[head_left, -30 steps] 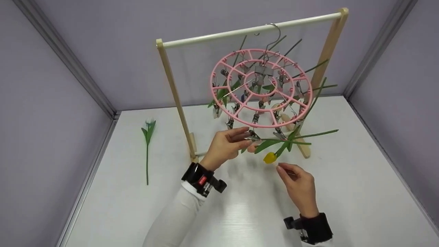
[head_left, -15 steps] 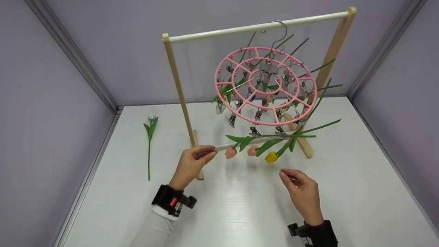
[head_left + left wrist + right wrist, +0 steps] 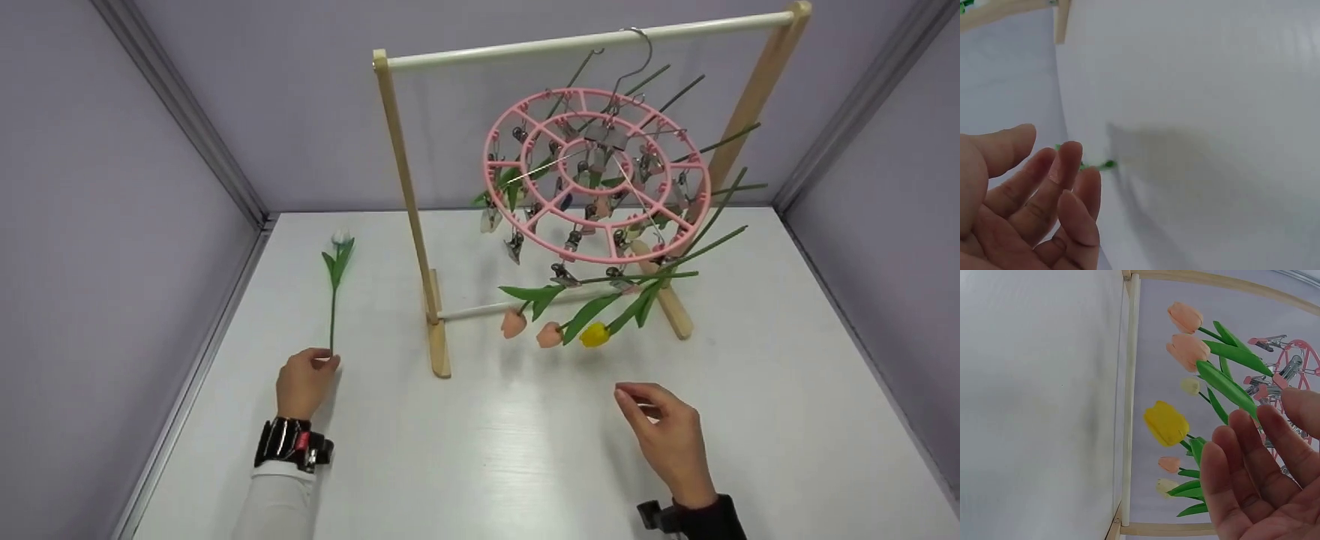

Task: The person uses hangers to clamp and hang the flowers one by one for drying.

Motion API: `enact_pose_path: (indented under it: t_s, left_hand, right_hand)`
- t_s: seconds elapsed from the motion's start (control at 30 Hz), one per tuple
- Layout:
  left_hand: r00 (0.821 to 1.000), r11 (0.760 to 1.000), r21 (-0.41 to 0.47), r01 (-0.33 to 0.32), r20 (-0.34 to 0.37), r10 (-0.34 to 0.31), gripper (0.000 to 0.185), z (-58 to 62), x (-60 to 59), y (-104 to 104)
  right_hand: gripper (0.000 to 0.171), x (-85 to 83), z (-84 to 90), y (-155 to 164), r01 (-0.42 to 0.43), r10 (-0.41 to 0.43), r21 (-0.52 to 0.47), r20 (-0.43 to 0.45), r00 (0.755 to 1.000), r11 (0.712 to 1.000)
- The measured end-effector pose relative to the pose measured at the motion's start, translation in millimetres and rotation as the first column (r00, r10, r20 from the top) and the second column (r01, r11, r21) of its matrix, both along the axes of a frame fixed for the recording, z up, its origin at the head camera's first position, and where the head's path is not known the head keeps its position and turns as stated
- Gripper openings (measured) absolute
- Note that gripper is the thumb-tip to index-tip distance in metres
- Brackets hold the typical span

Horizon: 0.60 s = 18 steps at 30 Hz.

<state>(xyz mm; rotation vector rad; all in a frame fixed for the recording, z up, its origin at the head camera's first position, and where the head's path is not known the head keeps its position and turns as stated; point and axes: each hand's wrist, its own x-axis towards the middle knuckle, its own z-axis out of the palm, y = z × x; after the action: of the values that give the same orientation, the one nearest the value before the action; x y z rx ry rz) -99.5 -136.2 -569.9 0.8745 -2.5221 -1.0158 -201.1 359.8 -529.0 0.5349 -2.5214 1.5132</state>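
At the left of the table a white tulip (image 3: 334, 289) lies with its stem toward me. My left hand (image 3: 306, 382) is at the stem's lower end; in the left wrist view its thumb stands apart from the loosely bent fingers (image 3: 1064, 169), with no visible grip. My right hand (image 3: 667, 435) hovers over the table at right, fingers relaxed and holding nothing. Above it hangs a pink round clip hanger (image 3: 598, 176). Its metal clips hold several tulips sideways, including a yellow tulip (image 3: 595, 335) and two peach tulips, one a peach tulip (image 3: 514, 324) at the left.
A wooden stand with a white rod (image 3: 517, 49) carries the hanger by its hook (image 3: 646, 56). The stand's left foot (image 3: 439, 349) lies between my left hand and the hanging flowers. Grey walls (image 3: 112, 187) enclose the white table (image 3: 487, 442).
My left hand has left the hanger's front clip, uncovering a peach tulip, and moved left and down to the white tulip's stem. My right hand has barely moved. The head view has shifted.
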Motion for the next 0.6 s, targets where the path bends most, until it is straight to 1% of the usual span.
enact_pose_path:
  t_s: [0.1, 0.2, 0.27, 0.37, 0.5, 0.6]
  left_hand:
    - [0.998, 0.999, 0.010, -0.051, 0.046, 0.050, 0.035, -7.0, 3.2, -6.9]
    - [0.993, 0.996, 0.006, -0.091, 0.072, 0.091, 0.038, -9.7, 4.3, -3.0]
    - [0.991, 0.994, -0.009, -0.110, 0.082, 0.111, 0.040, -11.0, 2.1, 2.7]
    - [0.987, 0.990, -0.047, -0.132, 0.084, 0.136, 0.038, -11.7, -0.4, 11.8]
    - [0.986, 0.984, -0.096, -0.152, 0.060, 0.158, 0.029, -10.9, -1.5, 22.5]
    - [0.984, 0.982, -0.094, -0.162, 0.059, 0.168, 0.026, -10.4, -1.2, 28.4]
  right_hand:
    - [0.014, -0.4, -1.7, 1.1, -0.001, 0.001, 0.006, 0.013, 1.000, 1.000]
    - [0.014, -2.8, -2.6, 4.0, -0.006, 0.006, 0.008, 0.028, 1.000, 1.000]
    - [0.014, -5.4, -3.5, 6.3, -0.004, 0.004, 0.014, 0.030, 1.000, 1.000]
    - [0.012, -8.5, -5.2, 8.7, -0.003, 0.003, 0.014, 0.019, 1.000, 1.000]
    - [0.009, -11.6, -7.1, 10.5, -0.023, 0.023, 0.001, 0.010, 1.000, 1.000]
    - [0.008, -14.3, -7.5, 11.3, -0.046, 0.046, -0.014, 0.016, 0.999, 0.999]
